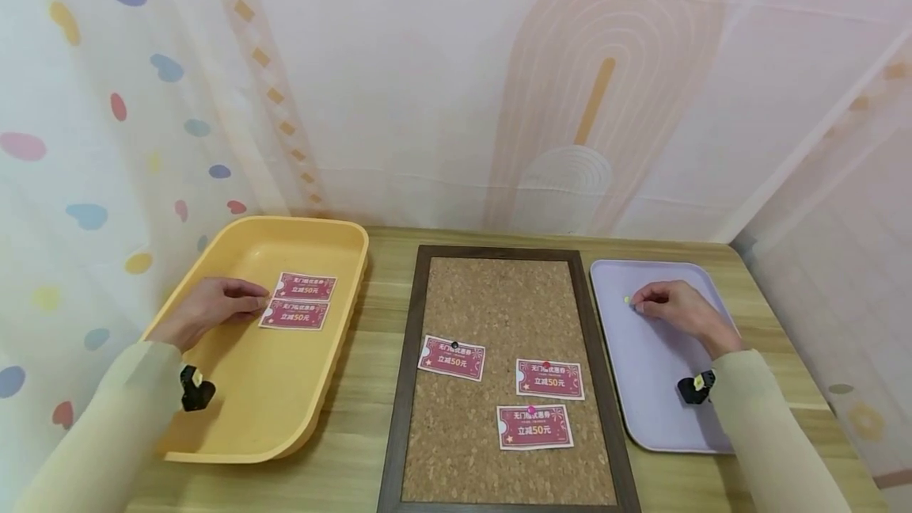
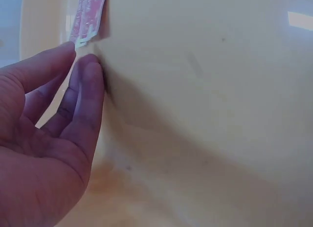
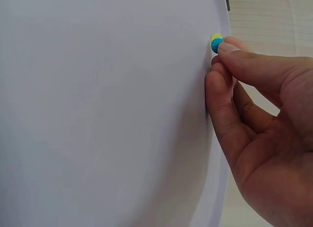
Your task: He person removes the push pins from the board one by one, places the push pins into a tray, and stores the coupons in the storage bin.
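Working at a wooden table, a person in pale sleeves reaches into two trays at once. The left hand is in a yellow tray, thumb and fingertips brought close together at the near corners of two red coupons, an upper coupon and a lower coupon lying edge to edge; whether the fingers grip the paper cannot be told. Across the table, the right hand pinches a blue pin between thumb and forefinger over a lilac tray, with a yellow pin right beside it, at the fingertips. Between the trays lies a dark-framed corkboard carrying three more coupons: a tilted coupon at left under a black pin, a coupon at right under a red pin, and the lowest coupon under a pink pin. A black device sits at each wrist, and a patterned cloth hangs behind the table.
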Tool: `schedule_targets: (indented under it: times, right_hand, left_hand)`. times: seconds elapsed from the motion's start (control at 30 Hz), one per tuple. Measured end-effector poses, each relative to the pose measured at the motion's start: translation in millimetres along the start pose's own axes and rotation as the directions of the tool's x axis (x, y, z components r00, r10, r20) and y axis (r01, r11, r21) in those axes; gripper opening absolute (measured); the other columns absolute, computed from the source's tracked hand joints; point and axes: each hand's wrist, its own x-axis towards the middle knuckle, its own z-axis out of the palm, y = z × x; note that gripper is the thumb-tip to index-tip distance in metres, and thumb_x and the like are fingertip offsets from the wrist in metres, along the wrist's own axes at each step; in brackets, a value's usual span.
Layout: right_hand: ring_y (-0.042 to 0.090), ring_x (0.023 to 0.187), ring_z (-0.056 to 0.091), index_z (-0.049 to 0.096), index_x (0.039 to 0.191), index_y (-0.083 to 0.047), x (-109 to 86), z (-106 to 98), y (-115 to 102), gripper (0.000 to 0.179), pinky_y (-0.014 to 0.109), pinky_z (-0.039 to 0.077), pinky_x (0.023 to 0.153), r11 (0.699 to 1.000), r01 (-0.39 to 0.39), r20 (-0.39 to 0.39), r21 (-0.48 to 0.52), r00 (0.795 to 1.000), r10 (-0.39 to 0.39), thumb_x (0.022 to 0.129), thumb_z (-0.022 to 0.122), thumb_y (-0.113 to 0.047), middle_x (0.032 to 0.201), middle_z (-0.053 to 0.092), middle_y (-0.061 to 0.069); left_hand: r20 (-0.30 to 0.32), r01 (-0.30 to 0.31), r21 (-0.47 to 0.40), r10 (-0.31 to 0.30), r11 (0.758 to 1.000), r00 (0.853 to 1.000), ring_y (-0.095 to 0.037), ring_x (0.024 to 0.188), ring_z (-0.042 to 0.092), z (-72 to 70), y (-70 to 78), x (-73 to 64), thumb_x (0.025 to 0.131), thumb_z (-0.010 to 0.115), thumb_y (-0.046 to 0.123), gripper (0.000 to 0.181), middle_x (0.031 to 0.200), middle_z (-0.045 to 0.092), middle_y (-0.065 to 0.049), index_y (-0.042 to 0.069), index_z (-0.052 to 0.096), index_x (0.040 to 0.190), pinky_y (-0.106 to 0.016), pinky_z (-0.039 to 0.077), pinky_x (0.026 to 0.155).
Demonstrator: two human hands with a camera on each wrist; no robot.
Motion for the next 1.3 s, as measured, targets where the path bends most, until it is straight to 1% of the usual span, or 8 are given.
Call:
schedule_targets:
  times: [0.17,0.37,0.57,0.77,0.83,0.97,1.1,1.3]
  right_hand:
    - [0.013,0.086,0.056,0.073,0.104,0.007,-0.9,-1.5,-1.2,0.012,0.021,0.046,0.071,1.000,-0.007,0.007,-0.009,1.000,0.007,0.097,0.068,-0.002,0.102,0.072,0.016]
    - [0.017,0.088,0.055,0.073,0.110,0.006,-5.5,-2.6,-2.6,0.017,0.023,0.046,0.072,1.000,-0.019,-0.009,-0.017,1.000,0.019,0.098,0.068,-0.006,0.107,0.072,0.018]
    - [0.014,0.085,0.058,0.069,0.115,0.007,-13.5,-3.8,-6.0,0.020,0.023,0.049,0.070,1.000,-0.013,-0.076,-0.008,0.997,0.012,0.101,0.066,-0.007,0.101,0.072,0.013]
    - [0.017,0.084,0.066,0.065,0.118,0.010,-21.2,-4.3,-17.4,0.023,0.023,0.055,0.071,0.999,0.020,-0.133,0.036,0.991,-0.015,0.102,0.065,-0.007,0.099,0.071,0.016]
    - [0.019,0.084,0.067,0.065,0.118,0.010,-23.0,-2.8,-23.1,0.023,0.022,0.055,0.071,0.998,0.047,-0.160,0.037,0.986,-0.041,0.102,0.065,-0.006,0.099,0.071,0.018]
    - [0.018,0.080,0.068,0.065,0.116,0.010,-26.1,2.7,-37.0,0.020,0.019,0.054,0.069,0.993,0.118,-0.230,0.018,0.967,-0.110,0.100,0.066,-0.003,0.096,0.071,0.019]
    - [0.012,0.076,0.066,0.067,0.115,0.008,-29.1,8.8,-50.6,0.018,0.017,0.052,0.067,0.988,0.155,-0.287,-0.006,0.946,-0.150,0.100,0.067,-0.003,0.095,0.072,0.018]
    - [0.008,0.074,0.066,0.068,0.116,0.003,-33.9,14.4,-68.9,0.019,0.018,0.050,0.065,0.988,0.156,-0.328,0.016,0.934,-0.142,0.101,0.067,-0.009,0.094,0.072,0.016]
  left_hand:
    - [-0.037,-0.023,0.063,0.026,0.998,0.999,-0.007,0.090,0.067,-1.2,7.4,-6.7,0.104,0.063,0.015,0.044,0.118,0.070,-0.017,-0.018,0.055,0.132,-0.024,0.058,0.080]
    - [-0.136,-0.091,0.230,0.125,0.969,0.983,-0.023,0.103,0.064,9.2,38.8,-18.6,0.105,0.062,0.026,0.043,0.128,0.065,-0.025,-0.008,0.062,0.132,-0.020,0.051,0.077]
    - [-0.247,-0.219,0.328,0.307,0.919,0.919,-0.036,0.107,0.067,32.8,77.4,-39.5,0.103,0.066,0.028,0.036,0.121,0.071,-0.021,0.001,0.068,0.127,-0.009,0.043,0.076]
    - [-0.306,-0.358,0.334,0.460,0.872,0.834,0.005,0.097,0.062,60.4,108.2,-53.3,0.098,0.074,0.020,0.024,0.112,0.075,-0.010,0.008,0.073,0.119,-0.007,0.044,0.083]
    - [-0.312,-0.394,0.336,0.496,0.855,0.810,0.011,0.096,0.059,69.3,115.9,-57.7,0.097,0.075,0.018,0.023,0.111,0.076,-0.008,0.010,0.074,0.118,-0.007,0.044,0.084]
    - [-0.305,-0.447,0.299,0.529,0.843,0.792,0.003,0.095,0.065,85.5,126.4,-65.3,0.095,0.077,0.015,0.022,0.109,0.076,-0.006,0.011,0.074,0.117,-0.008,0.047,0.081]
    - [-0.283,-0.484,0.256,0.544,0.837,0.790,-0.003,0.092,0.069,98.6,132.2,-71.1,0.094,0.077,0.012,0.022,0.109,0.076,-0.004,0.011,0.074,0.116,-0.014,0.054,0.075]
    - [-0.252,-0.523,0.318,0.602,0.791,0.757,-0.007,0.099,0.064,116.6,138.5,-77.5,0.092,0.078,0.008,0.023,0.112,0.075,0.001,0.011,0.075,0.116,-0.018,0.051,0.084]
